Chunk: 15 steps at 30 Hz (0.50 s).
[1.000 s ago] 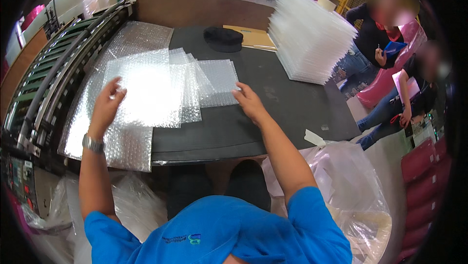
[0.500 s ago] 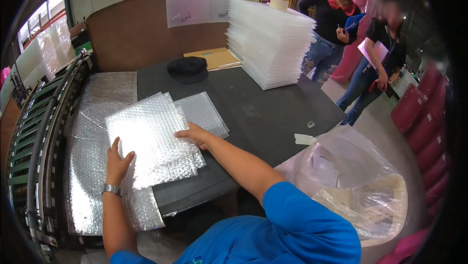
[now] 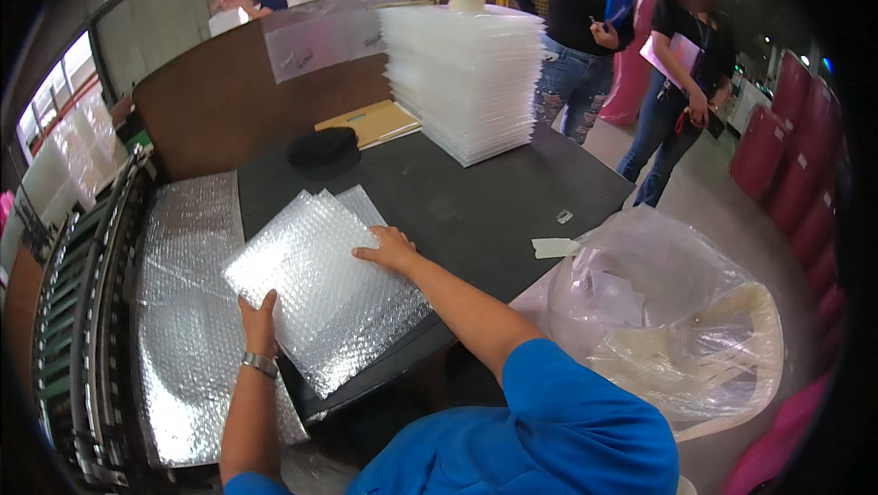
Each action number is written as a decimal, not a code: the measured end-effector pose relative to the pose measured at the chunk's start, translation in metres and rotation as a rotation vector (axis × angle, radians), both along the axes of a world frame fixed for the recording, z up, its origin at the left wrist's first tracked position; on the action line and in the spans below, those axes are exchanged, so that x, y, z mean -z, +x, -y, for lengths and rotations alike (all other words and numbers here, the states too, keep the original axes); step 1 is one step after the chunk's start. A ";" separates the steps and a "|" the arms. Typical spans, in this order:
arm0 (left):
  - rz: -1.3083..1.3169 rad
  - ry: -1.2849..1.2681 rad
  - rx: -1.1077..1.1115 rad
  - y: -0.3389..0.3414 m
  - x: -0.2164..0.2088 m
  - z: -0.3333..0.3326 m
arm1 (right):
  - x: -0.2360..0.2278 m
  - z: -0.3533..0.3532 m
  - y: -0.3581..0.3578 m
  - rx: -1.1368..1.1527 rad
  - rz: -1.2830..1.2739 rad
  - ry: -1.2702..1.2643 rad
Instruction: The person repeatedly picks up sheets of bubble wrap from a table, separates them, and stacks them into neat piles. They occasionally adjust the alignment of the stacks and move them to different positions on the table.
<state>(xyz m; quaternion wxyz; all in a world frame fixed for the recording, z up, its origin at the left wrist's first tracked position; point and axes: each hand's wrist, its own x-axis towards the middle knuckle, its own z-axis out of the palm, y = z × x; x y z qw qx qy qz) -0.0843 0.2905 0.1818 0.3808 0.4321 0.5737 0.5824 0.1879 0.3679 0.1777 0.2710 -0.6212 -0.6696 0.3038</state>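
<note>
Container: pale-rimmed bin (image 3: 766,385), well right of R hand & lower, off table side; crumpled clear film (image 3: 704,349) in & over it.

L hand (image 3: 261,323): part open, thumb & fingertip spread; thumb on near-left edge of bubble-wrap sheets (image 3: 320,280). Can't tell if gripping. R hand (image 3: 391,251): part open, thumb on top of same sheets, fingers bent at far-right edge; pinch can't be confirmed. Sheets lie btwn hands, slightly fanned beyond.

Edges: near table edge passes under R forearm, just R of L wrist. Long bubble-wrap sheet (image 3: 187,312) flat, just L of L hand; roller rack (image 3: 69,312) farther L. Black tabletop (image 3: 485,198) runs R & fwd of R hand, to tall stack of translucent sheets (image 3: 462,83). Cap (image 3: 325,152) fwd, slightly L of R hand. White scrap (image 3: 553,247) to its R, at table edge.
</note>
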 end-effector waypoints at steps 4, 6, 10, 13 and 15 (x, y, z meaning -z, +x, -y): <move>0.190 0.032 -0.009 0.033 0.013 -0.005 | -0.001 0.004 0.026 0.166 -0.033 -0.018; 0.404 -0.102 0.134 0.047 0.007 -0.015 | 0.010 -0.005 0.048 0.141 -0.189 -0.051; 0.666 -0.326 0.419 0.052 0.015 -0.026 | 0.006 0.004 0.085 0.058 -0.617 -0.169; 0.470 -0.276 0.294 0.075 0.007 -0.014 | 0.001 0.021 0.102 0.051 -0.657 -0.236; 0.246 -0.144 0.297 0.100 -0.019 0.006 | -0.004 0.029 0.112 -0.002 -0.731 -0.334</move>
